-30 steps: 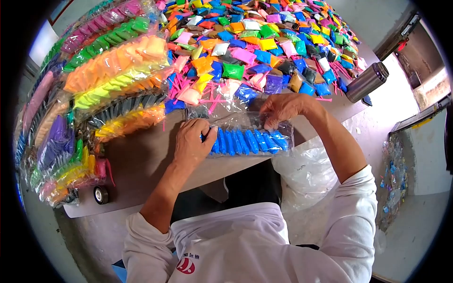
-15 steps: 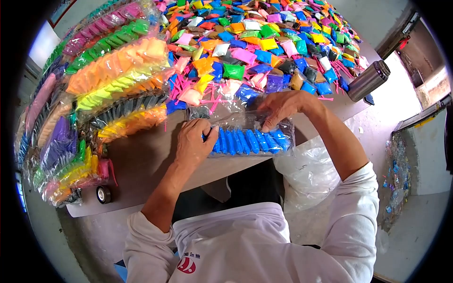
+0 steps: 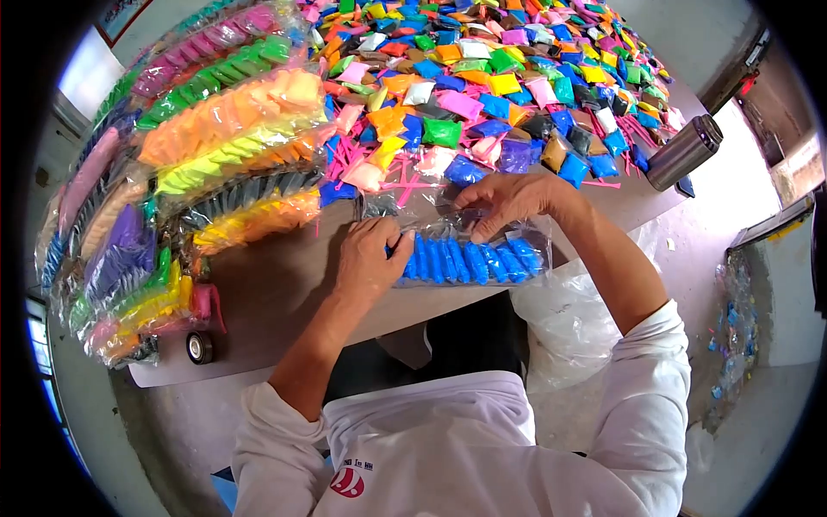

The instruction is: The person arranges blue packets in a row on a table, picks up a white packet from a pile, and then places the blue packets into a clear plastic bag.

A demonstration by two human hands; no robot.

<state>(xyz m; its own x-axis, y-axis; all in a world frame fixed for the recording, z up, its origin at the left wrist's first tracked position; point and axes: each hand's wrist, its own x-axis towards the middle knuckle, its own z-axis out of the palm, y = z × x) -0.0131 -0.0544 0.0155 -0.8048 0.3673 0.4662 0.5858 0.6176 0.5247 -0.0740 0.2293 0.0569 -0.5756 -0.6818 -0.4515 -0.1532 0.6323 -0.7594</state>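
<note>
A clear plastic bag with a row of blue packets (image 3: 469, 261) lies at the table's near edge. My left hand (image 3: 372, 255) is curled round the left end of the bag, thumb against the leftmost blue packet. Over the upper edge of the bag is my right hand (image 3: 510, 203), its thumb and fingers bent round the clear film. Beyond the hands, a loose heap of small coloured packets (image 3: 441, 133) covers the far side, with pink plastic sticks (image 3: 403, 183) among them.
Filled bags of coloured packets (image 3: 233, 112) are stacked at the left. A roll of tape (image 3: 199, 347) lies on the table (image 3: 276, 297) near its left corner. A metal flask (image 3: 685, 153) lies tilted at the right. Clear plastic bags (image 3: 568, 323) hang below the table edge.
The view has shifted slightly, so the table and its contents appear a little further right. Both hands remain at the bag of blue packets, with little change in their grip.
</note>
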